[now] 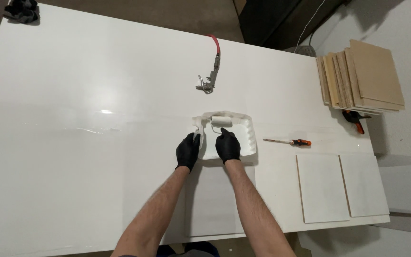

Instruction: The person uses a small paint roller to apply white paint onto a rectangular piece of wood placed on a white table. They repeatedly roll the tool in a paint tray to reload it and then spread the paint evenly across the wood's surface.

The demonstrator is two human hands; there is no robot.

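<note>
1. Head view: on the white bench [72, 157], the left hand [188, 151] is closed on the left rim of the one white paint tray [243, 143].
2. Right hand [227, 145] is clamped on the handle of the single small roller [221, 121], which rests in the tray; judging by that, loading is under way.
3. Rightward: one screwdriver [287, 142], two white panels [341, 186] lying flat, and one stack of boards [362, 78].
</note>
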